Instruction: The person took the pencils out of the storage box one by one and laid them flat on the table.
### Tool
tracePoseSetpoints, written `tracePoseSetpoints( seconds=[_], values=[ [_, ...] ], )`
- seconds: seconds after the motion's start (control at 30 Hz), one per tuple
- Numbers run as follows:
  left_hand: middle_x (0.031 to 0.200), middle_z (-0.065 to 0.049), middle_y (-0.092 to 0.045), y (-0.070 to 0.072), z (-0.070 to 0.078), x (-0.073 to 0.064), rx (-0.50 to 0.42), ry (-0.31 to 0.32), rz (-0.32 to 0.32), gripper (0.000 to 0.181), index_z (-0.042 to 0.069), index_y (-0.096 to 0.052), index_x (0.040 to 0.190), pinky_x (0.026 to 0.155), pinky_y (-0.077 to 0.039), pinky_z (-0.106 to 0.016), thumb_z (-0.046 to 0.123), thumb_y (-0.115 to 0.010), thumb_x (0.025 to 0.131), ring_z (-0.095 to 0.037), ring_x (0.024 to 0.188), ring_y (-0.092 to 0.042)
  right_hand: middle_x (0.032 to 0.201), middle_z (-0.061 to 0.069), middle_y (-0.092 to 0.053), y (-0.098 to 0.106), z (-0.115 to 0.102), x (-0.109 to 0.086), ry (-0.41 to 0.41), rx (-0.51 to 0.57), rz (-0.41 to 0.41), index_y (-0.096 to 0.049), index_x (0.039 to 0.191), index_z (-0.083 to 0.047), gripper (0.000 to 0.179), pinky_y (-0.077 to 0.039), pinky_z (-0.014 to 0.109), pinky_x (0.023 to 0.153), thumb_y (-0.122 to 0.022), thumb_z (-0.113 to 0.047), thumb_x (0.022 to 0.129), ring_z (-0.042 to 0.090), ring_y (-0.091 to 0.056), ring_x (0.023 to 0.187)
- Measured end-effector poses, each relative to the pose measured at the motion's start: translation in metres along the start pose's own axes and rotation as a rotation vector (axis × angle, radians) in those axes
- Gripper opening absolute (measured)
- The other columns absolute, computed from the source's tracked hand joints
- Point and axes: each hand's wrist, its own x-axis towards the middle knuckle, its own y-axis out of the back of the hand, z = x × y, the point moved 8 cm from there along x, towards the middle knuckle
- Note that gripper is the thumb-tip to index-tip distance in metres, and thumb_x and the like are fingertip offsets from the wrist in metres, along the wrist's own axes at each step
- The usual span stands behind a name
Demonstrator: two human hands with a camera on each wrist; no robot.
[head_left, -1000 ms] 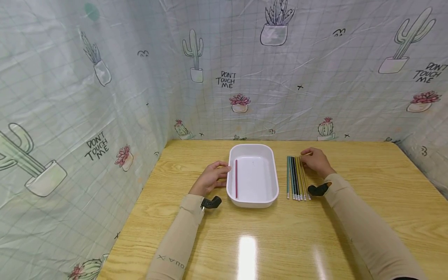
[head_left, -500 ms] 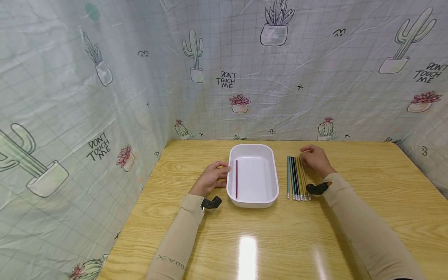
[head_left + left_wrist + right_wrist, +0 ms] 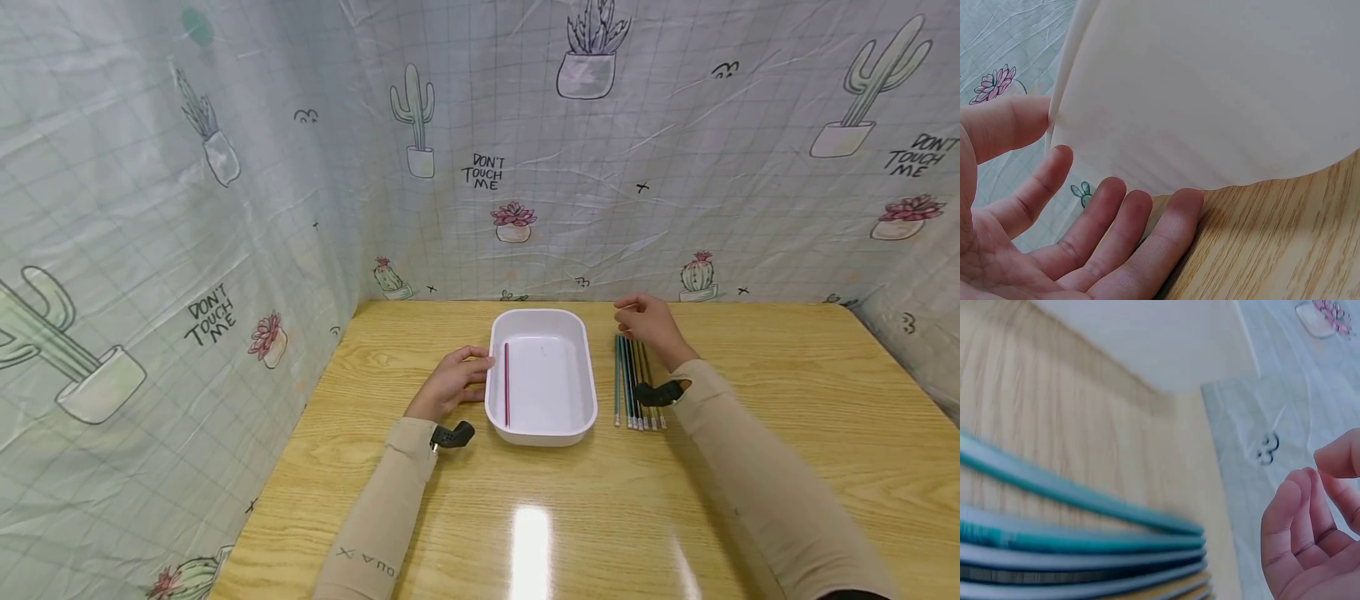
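A white plastic basin (image 3: 551, 383) stands on the table, with one red pencil (image 3: 507, 385) lying along its left inner side. My left hand (image 3: 452, 379) is beside that side; in the left wrist view its fingertips (image 3: 1186, 201) touch the outer wall, fingers extended. To the right of the basin lies a row of several pencils: teal (image 3: 617, 383), black, and yellowish, eraser ends toward me. Above the far ends of the row hovers my right hand (image 3: 654, 323). Its fingers are loosely bent, nothing between them in the right wrist view, near the teal pencils (image 3: 1079, 487).
Both hands work over a wooden table (image 3: 585, 517). A patterned cloth (image 3: 450, 233) with cactus drawings hangs behind it and along the left. Each wrist carries a small black camera mount, such as the left wrist's black mount (image 3: 453, 434).
My right hand has moved left and away from me, from the yellowish pencils on the right of the row toward the teal ones. The left hand and the basin have stayed put.
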Motion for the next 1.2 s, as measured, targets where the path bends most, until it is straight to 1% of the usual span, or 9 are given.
tracePoseSetpoints(
  seconds=[0.1,0.27,0.33,0.4,0.53,0.63,0.77,0.87,1.2],
  values=[
    [0.119,-0.012,-0.068,0.0,0.0,0.0,0.004,0.002,-0.005,0.019,0.009,-0.062,0.117,0.078,-0.063,-0.037,0.02,-0.065,0.102,-0.023,0.102,-0.069,0.119,0.02,-0.059,-0.008,-0.009,0.0,0.006,0.012,-0.014,-0.056,0.133,0.001,0.033,-0.06,0.041,0.091,-0.052,-0.017,0.105,0.034,-0.062,0.103],
    [0.116,-0.009,-0.069,0.0,0.0,0.002,0.006,0.006,0.001,0.02,0.01,-0.062,0.118,0.078,-0.063,-0.038,0.021,-0.066,0.102,-0.022,0.102,-0.068,0.11,0.012,-0.059,-0.02,-0.025,0.002,0.017,0.052,-0.031,-0.056,0.13,0.0,0.031,-0.06,0.032,0.083,-0.055,-0.016,0.104,0.022,-0.061,0.092],
    [0.115,-0.009,-0.069,0.001,-0.001,0.002,0.002,0.007,0.007,0.02,0.01,-0.062,0.117,0.078,-0.063,-0.039,0.022,-0.066,0.101,-0.022,0.101,-0.068,0.109,0.01,-0.059,-0.025,-0.031,0.003,0.016,0.061,-0.037,-0.056,0.129,0.0,0.03,-0.06,0.03,0.083,-0.056,-0.016,0.103,0.022,-0.061,0.092],
    [0.114,-0.009,-0.069,0.001,-0.002,0.003,-0.002,0.005,0.011,0.021,0.009,-0.062,0.117,0.078,-0.063,-0.039,0.022,-0.066,0.101,-0.022,0.1,-0.068,0.11,0.01,-0.059,-0.03,-0.037,0.003,0.02,0.065,-0.042,-0.056,0.129,0.0,0.03,-0.059,0.031,0.085,-0.056,-0.016,0.103,0.024,-0.062,0.094],
    [0.114,-0.009,-0.069,0.001,-0.003,0.004,0.0,0.004,0.014,0.021,0.01,-0.062,0.118,0.078,-0.063,-0.039,0.022,-0.066,0.101,-0.022,0.1,-0.069,0.11,0.01,-0.059,-0.042,-0.049,0.003,0.042,0.073,-0.054,-0.057,0.129,0.0,0.029,-0.059,0.042,0.093,-0.056,-0.014,0.103,0.027,-0.062,0.097],
    [0.114,-0.01,-0.069,0.0,-0.002,0.004,0.0,0.008,0.011,0.021,0.01,-0.061,0.118,0.078,-0.063,-0.038,0.021,-0.066,0.101,-0.021,0.1,-0.068,0.107,0.01,-0.06,-0.052,-0.056,0.004,0.047,0.076,-0.068,-0.059,0.128,-0.001,0.028,-0.059,0.039,0.089,-0.057,-0.013,0.102,0.029,-0.063,0.096],
    [0.115,-0.012,-0.068,0.0,-0.002,0.004,-0.007,0.013,0.006,0.02,0.01,-0.06,0.118,0.077,-0.062,-0.038,0.021,-0.066,0.102,-0.021,0.099,-0.067,0.106,0.01,-0.061,-0.067,-0.064,0.003,0.042,0.081,-0.093,-0.059,0.127,0.0,0.029,-0.058,0.029,0.08,-0.058,-0.012,0.101,0.033,-0.063,0.096],
    [0.115,-0.012,-0.069,-0.001,-0.002,0.003,-0.009,0.007,0.005,0.021,0.009,-0.061,0.118,0.077,-0.062,-0.038,0.021,-0.066,0.101,-0.02,0.099,-0.068,0.104,0.008,-0.06,-0.079,-0.068,0.003,0.037,0.074,-0.104,-0.059,0.127,-0.002,0.028,-0.058,0.026,0.077,-0.059,-0.012,0.1,0.03,-0.063,0.095],
    [0.118,-0.012,-0.069,0.0,-0.001,0.001,-0.013,0.01,0.012,0.019,0.01,-0.061,0.116,0.079,-0.063,-0.039,0.021,-0.066,0.102,-0.02,0.1,-0.069,0.113,0.013,-0.062,-0.115,-0.075,0.008,-0.006,0.045,-0.153,-0.06,0.128,-0.003,0.03,-0.06,0.033,0.086,-0.062,-0.015,0.1,0.034,-0.063,0.101]
  ],
)
